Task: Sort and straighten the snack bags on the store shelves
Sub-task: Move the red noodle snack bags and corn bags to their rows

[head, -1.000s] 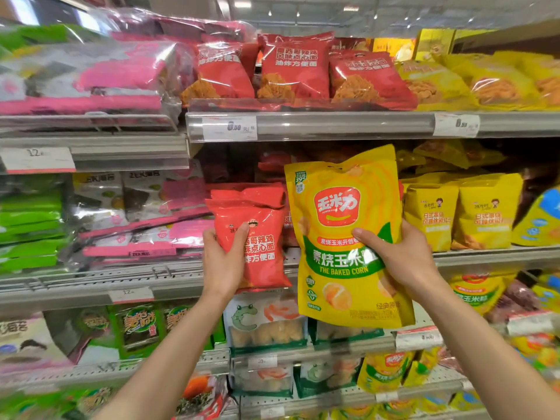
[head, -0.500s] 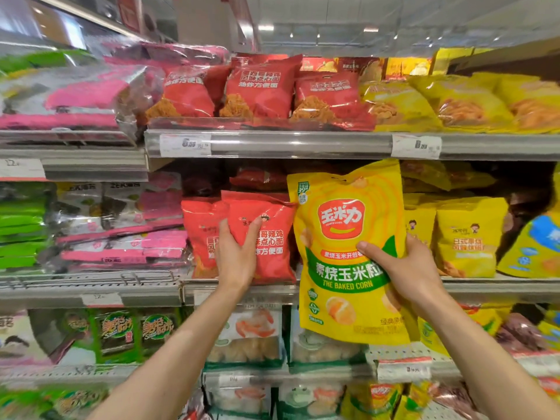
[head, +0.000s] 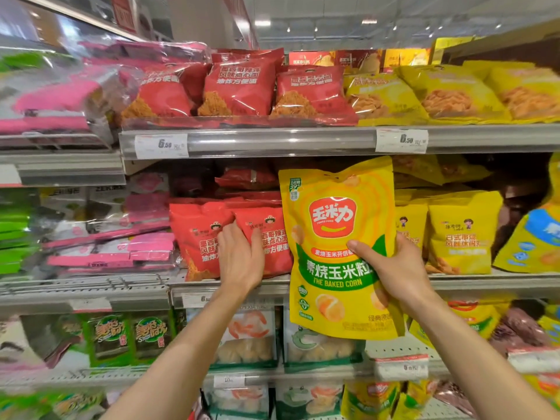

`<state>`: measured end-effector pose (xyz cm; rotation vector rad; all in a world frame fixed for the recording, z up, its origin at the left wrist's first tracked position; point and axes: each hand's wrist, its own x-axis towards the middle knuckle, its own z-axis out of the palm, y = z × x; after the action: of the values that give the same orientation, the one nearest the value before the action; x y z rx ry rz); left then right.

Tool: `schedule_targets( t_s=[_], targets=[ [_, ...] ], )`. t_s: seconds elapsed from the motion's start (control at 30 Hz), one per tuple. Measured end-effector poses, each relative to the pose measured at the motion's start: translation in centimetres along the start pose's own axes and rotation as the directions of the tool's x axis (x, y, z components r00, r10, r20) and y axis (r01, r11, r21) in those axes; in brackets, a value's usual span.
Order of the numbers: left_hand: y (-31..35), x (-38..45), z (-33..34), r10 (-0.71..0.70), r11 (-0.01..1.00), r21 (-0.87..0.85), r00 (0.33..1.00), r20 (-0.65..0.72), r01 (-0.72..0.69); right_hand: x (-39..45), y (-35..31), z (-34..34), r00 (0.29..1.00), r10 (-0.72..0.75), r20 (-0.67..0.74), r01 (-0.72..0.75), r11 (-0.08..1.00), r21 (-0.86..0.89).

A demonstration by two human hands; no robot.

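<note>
My right hand point(head: 394, 268) grips a large yellow baked corn bag point(head: 333, 219) by its right edge, thumb across the front, and holds it upright in front of the middle shelf point(head: 491, 283). My left hand point(head: 241, 262) lies with straight fingers against a red noodle snack bag point(head: 274, 242) that stands on that shelf. A second red bag point(head: 194, 237) stands just to its left, touching it. More red bags lie behind them, partly hidden.
Small yellow bags point(head: 460, 234) stand right of the corn bag. The upper shelf point(head: 272, 140) carries red bags and yellow bags point(head: 448, 95). Pink and green packs point(head: 106, 237) fill the left bay. Shrimp snack bags point(head: 248, 338) sit on the shelf below.
My left hand carried the red bag up onto the middle shelf and stood it beside the other red bag; its fingers now lie flat on it. The corn bag stayed in my right hand.
</note>
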<state>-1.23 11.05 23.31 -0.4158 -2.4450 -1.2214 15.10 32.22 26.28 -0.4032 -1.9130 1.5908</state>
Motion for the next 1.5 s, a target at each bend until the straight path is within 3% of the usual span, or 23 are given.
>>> schedule_targets(
  t_s=[0.07, 0.17, 0.23, 0.3, 0.37, 0.5, 0.63, 0.77, 0.83, 0.9, 1.0, 1.1, 1.17, 1.5],
  targets=[
    [-0.8, 0.2, -0.9, 0.062, 0.998, -0.03, 0.997, 0.039, -0.06, -0.1, 0.0, 0.4, 1.0, -0.009, -0.014, 0.009, 1.0, 0.001],
    [-1.5, 0.1, -2.6, 0.154, 0.987, -0.031, 0.987, -0.05, -0.156, -0.1, 0.1, 0.9, 1.0, -0.004, -0.029, 0.004, 1.0, 0.014],
    [-2.4, -0.1, -3.6, 0.298, 0.954, 0.093, 0.937, -0.181, -0.285, -0.2, 0.2, 1.2, 1.0, -0.002, -0.03, 0.003, 1.0, 0.024],
    [-3.8, -0.1, -4.2, 0.48, 0.863, 0.291, 0.851, -0.212, -0.414, -0.3, 0.1, 1.4, 0.999, -0.005, -0.032, 0.006, 0.999, 0.033],
    [-5.1, 0.2, -4.4, 0.554, 0.758, 0.456, 0.829, -0.074, -0.466, -0.4, 0.0, 1.7, 1.0, -0.007, -0.03, 0.008, 0.999, 0.046],
    [-6.1, 1.5, -3.6, 0.436, 0.649, 0.627, 0.886, 0.157, -0.431, -0.6, -0.1, 2.5, 1.0, 0.01, -0.016, -0.009, 0.998, 0.055],
    [-5.4, 1.5, -3.2, 0.419, 0.7, 0.584, 0.898, 0.13, -0.411, -0.9, 0.1, 2.7, 1.0, 0.006, -0.005, -0.005, 0.999, 0.051],
    [-6.2, -0.7, -5.2, 0.539, 0.814, 0.291, 0.841, -0.053, -0.503, -1.0, 0.4, 3.1, 1.0, 0.025, 0.005, -0.025, 0.995, 0.101],
    [-5.4, -2.7, -6.1, 0.426, 0.904, 0.079, 0.901, -0.083, -0.42, -1.2, 0.8, 3.5, 0.999, 0.051, 0.019, -0.053, 0.991, 0.126],
    [-4.1, -4.5, -6.5, 0.231, 0.962, -0.174, 0.968, 0.099, -0.212, -1.7, 1.1, 4.1, 0.997, 0.07, 0.045, -0.075, 0.987, 0.14],
    [-2.8, -5.7, -6.3, 0.044, 0.895, -0.425, 0.917, 0.396, 0.14, -2.9, 1.2, 5.4, 0.989, 0.08, 0.122, -0.098, 0.984, 0.146],
    [-2.9, -6.6, -6.0, -0.011, 0.764, -0.543, 0.849, 0.528, 0.348, -4.5, 1.6, 6.7, 0.974, 0.115, 0.195, -0.14, 0.983, 0.121],
    [-3.7, -7.5, -6.1, -0.04, 0.684, -0.594, 0.835, 0.549, 0.424, -5.6, 2.2, 7.5, 0.968, 0.139, 0.21, -0.163, 0.982, 0.099],
    [-6.6, -14.5, -3.8, -0.14, 0.536, -0.61, 0.775, 0.617, 0.583, -12.5, 6.5, 6.5, 0.933, 0.327, 0.153, -0.343, 0.935, 0.094]
  ],
)
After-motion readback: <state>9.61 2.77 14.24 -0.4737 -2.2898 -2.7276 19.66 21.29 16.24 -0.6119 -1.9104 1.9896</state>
